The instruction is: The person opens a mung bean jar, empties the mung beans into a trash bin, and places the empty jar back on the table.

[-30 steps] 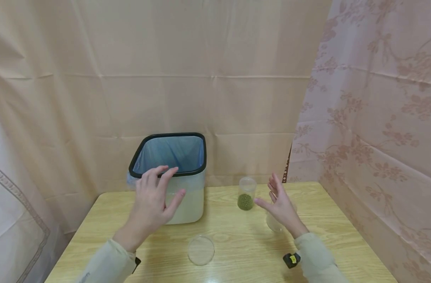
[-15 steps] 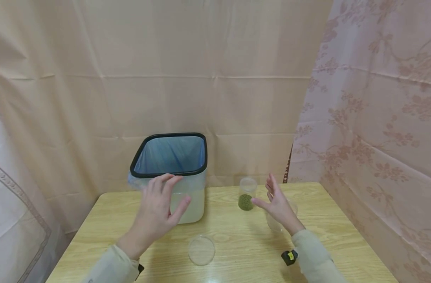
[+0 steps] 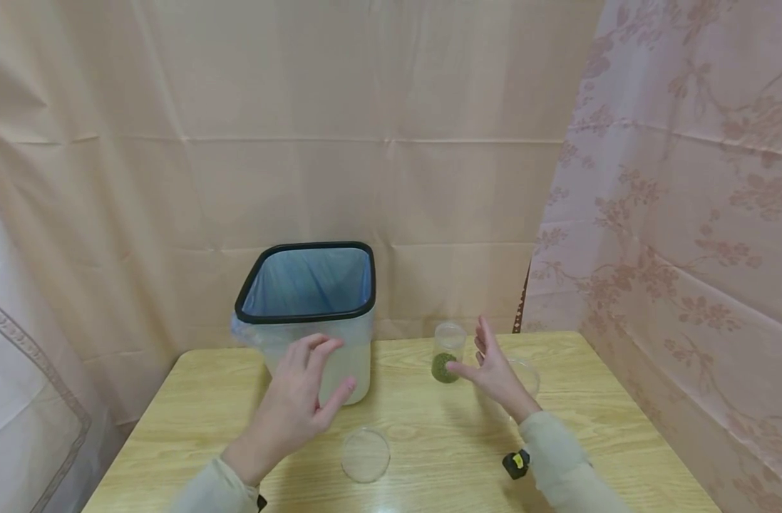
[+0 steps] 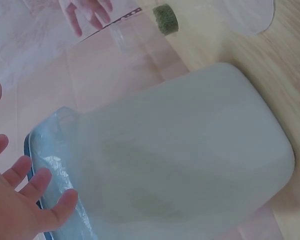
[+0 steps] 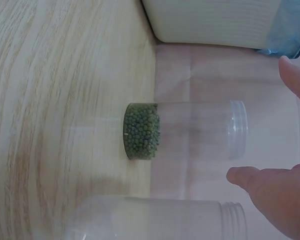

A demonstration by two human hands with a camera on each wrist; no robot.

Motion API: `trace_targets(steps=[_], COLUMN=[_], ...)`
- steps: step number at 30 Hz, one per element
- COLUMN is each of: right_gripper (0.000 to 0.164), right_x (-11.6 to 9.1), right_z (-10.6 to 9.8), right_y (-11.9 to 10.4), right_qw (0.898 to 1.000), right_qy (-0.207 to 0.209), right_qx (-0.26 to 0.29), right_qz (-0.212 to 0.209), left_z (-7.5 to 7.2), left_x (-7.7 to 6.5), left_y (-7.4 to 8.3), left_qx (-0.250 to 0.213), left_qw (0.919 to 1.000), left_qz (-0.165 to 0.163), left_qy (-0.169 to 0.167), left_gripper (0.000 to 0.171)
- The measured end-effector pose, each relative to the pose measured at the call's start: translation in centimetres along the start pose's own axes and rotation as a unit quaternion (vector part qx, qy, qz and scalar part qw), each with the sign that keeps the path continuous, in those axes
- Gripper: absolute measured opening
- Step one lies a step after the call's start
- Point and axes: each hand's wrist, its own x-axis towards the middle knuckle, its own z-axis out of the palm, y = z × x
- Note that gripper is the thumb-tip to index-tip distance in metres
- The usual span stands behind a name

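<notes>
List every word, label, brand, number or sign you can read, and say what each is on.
No readable text anywhere.
Yellow patch on the black device by the right sleeve: too small to read.
Bin, jar of green beans, clear round disc: no lettering visible.

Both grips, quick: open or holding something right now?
Left grip: open, holding nothing, in front of the lined bin.
Right grip: open, holding nothing, near the clear jar with green grains.
</notes>
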Motion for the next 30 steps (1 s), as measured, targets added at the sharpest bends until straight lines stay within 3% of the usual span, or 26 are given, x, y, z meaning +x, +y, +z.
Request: trace_targets(steps=[14,20,30], right_gripper=[0.131,0.135,0.135], right_x=[0.6,0.9,1.4], right_z=[1.3,2.1,2.9], right_y=[0.7,1.0,2.0], right_qw=[1.000,0.998,0.996], right_qy=[0.011,0.014,0.032], right_qx=[-0.013,-0.030,-0.043], right_qz=[0.022,0.051,0.077], left_z=[1.1,1.5,2.5], left_x=[-0.9,-1.2,-1.8], left_y=[-0.1,0.0,0.1], left_qx=[-0.011,-0.015,-0.037], left_qw=[0.9997,0.9997,0.9976], left_qz=[0.017,0.014,0.017], left_qy=[-0.010,-0.015,-0.056], left_gripper=[0.048,0.045,0.049])
